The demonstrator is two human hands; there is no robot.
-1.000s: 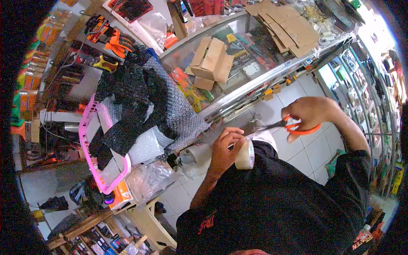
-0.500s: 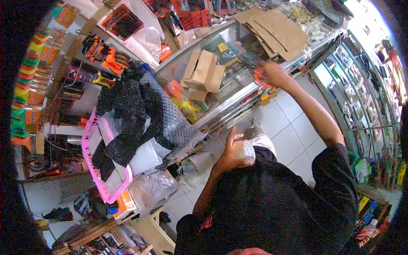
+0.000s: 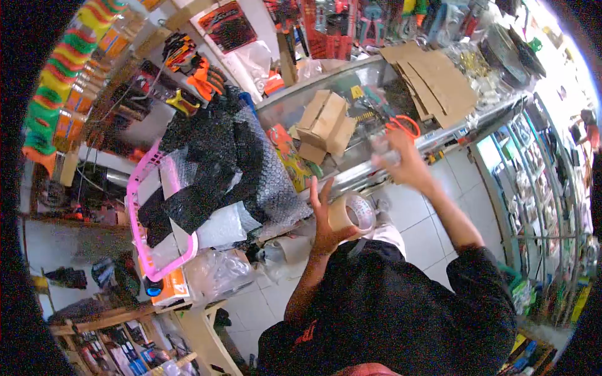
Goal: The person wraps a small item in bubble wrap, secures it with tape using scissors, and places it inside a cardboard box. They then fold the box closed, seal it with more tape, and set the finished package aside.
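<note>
A roll of packing tape (image 3: 352, 213) is being gripped by the left hand (image 3: 327, 219), thumb and fingers wrapped around its rim, in front of the person's dark shirt. The right hand (image 3: 401, 156) is being held over the edge of the glass counter (image 3: 376, 125), blurred, so whether anything is being grasped cannot be told. Orange-handled scissors (image 3: 403, 125) are lying on the counter glass just beyond that hand, beside flattened cardboard sheets (image 3: 436, 81) and a small cardboard box (image 3: 324, 122). Bubble wrap (image 3: 251, 169) is being carried by a pink basket (image 3: 141, 207).

My left hand (image 3: 326, 216) grips a roll of clear tape (image 3: 351, 213). The orange-handled scissors (image 3: 403, 125) lie on the glass counter (image 3: 351, 94).
</note>
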